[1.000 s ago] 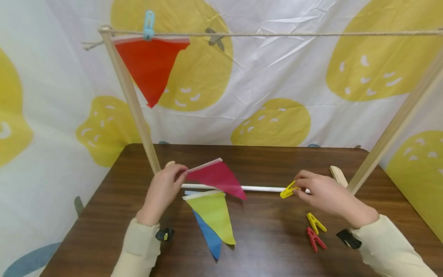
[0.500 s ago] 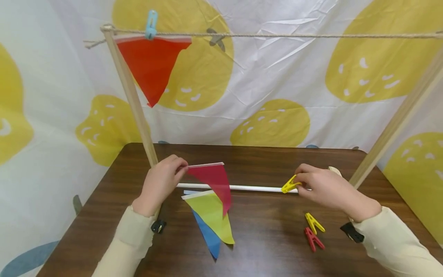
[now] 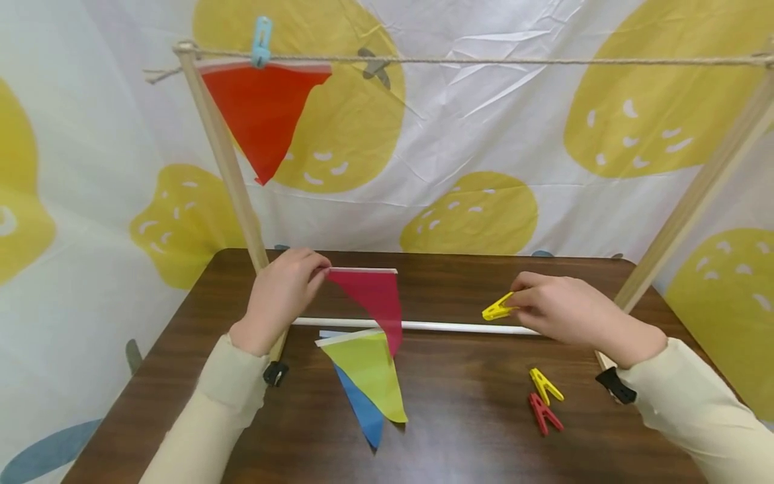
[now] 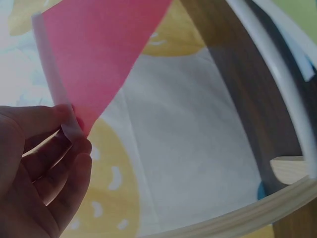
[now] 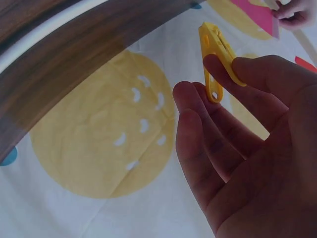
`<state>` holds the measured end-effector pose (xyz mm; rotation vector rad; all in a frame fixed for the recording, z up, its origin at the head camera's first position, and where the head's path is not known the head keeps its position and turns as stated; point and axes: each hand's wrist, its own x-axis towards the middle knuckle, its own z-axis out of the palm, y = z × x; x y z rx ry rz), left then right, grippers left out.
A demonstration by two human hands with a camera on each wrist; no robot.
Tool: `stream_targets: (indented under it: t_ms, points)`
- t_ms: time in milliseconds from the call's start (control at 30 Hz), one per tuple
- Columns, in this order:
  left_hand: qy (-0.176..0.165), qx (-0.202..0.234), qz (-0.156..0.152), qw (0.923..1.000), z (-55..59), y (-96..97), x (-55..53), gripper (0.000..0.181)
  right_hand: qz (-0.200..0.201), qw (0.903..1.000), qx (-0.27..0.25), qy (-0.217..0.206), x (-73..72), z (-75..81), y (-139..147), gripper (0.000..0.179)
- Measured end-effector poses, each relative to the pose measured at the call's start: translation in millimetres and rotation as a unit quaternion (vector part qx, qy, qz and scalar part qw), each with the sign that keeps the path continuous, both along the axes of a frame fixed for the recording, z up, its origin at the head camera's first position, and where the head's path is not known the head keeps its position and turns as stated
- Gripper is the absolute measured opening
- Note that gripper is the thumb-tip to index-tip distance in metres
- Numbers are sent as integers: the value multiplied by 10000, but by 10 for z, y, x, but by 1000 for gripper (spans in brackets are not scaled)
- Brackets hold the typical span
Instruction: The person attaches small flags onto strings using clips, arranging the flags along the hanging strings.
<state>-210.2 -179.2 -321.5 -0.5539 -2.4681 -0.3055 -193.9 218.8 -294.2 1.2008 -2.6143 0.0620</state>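
My left hand (image 3: 284, 292) pinches one end of the pale top strip of a crimson triangular pennant (image 3: 377, 299), which hangs point down above the table. In the left wrist view the thumb and fingertips grip the corner of this pennant (image 4: 99, 54). My right hand (image 3: 565, 309) holds a yellow clothespin (image 3: 497, 307) by its handle ends, between thumb and forefinger, as the right wrist view shows. Below the left hand, a yellow-green pennant (image 3: 365, 370) lies partly over a blue pennant (image 3: 361, 407) on the table.
A rope (image 3: 459, 61) spans two wooden posts (image 3: 232, 168). A light blue clothespin (image 3: 261, 44) fixes a red pennant (image 3: 266, 111) at its left end. A white rod (image 3: 447, 327) runs low between the posts. Another yellow clothespin (image 3: 546, 386) and a red clothespin (image 3: 545, 413) lie front right.
My left hand has raised the crimson pennant, which swung from slanting right to hanging point down. My right hand has risen slightly with the yellow clothespin.
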Motion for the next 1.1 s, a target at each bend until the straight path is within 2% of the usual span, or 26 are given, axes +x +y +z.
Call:
stream_targets:
  t_ms: [300, 500, 733, 1100]
  points:
    - [364, -28, -109, 9993, 266, 67, -16, 12, 281, 9991, -132, 291, -9, 129, -43, 8]
    - [539, 99, -254, 9982, 433, 100, -43, 10, 193, 9991, -176, 324, -7, 266, -55, 8]
    - [752, 22, -327, 9966, 568, 133, -54, 11, 45, 9989, -272, 391, -21, 466, -28, 9]
    - [936, -159, -482, 9943, 778, 184, -66, 12, -15, 9989, -334, 343, -31, 615, -24, 12]
